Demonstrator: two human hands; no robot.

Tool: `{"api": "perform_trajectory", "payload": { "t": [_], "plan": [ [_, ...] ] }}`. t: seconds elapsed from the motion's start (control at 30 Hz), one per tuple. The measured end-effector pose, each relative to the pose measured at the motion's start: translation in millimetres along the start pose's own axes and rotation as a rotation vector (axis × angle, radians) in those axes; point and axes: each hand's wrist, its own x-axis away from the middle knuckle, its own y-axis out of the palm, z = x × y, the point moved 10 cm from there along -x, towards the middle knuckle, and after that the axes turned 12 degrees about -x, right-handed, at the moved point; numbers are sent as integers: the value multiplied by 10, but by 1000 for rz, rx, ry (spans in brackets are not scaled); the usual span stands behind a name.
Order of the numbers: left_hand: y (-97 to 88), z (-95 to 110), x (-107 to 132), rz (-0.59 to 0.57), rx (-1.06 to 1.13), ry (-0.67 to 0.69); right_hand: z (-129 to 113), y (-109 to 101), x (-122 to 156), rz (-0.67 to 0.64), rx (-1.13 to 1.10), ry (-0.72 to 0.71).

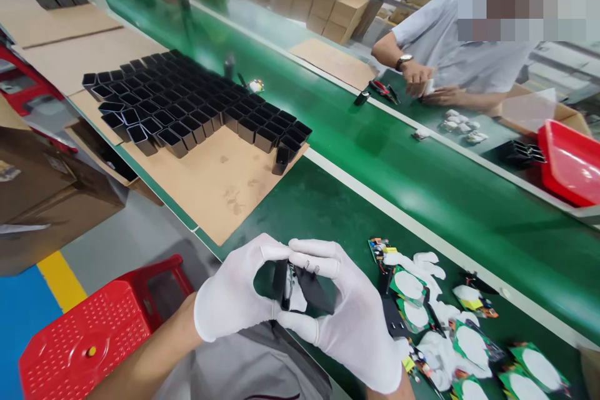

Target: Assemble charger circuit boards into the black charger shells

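Both my hands wear white gloves and meet at the table's front edge. My right hand [349, 312] is closed around a black plastic case [316, 290], which is tilted. My left hand [241, 290] pinches the near-left side of the same case, at a narrow black part [280, 281]. Between the black parts shows a white piece [296, 297] with some small metallic bits; fingers hide the rest. Right of my hands lie several green circuit boards [409, 284] with white round pads, amid crumpled white material [434, 350].
Rows of open black cases [173, 100] stand on a cardboard sheet [225, 181] at the left. A green conveyor belt [375, 137] runs beyond. Across it, a person [459, 44] handles a small white item near a red tray [574, 162]. A red stool [94, 337] stands at lower left.
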Motion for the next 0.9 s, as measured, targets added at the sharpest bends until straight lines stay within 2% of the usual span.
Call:
{"api": "perform_trajectory", "payload": {
  "t": [0.2, 0.4, 0.5, 0.67, 0.8, 0.9],
  "plan": [
    [19, 45, 16, -47, -93, 49, -87, -24, 33, -15, 11, -66],
    [129, -100, 29, -104, -153, 43, 237, -2, 166, -1, -51, -22],
    [175, -158, 38, -117, -185, 40, 295, -16, 236, 28, -62, -32],
    [247, -305, 52, -157, -237, -71, 173, -224, 390, 104, -119, -25],
    [243, -183, 35, -102, -120, -14, 110, -437, 518, 194, -245, -31],
    [269, -8, 12, -93, -74, 90, 108, -435, 531, 171, -309, -20]
  ]
}}
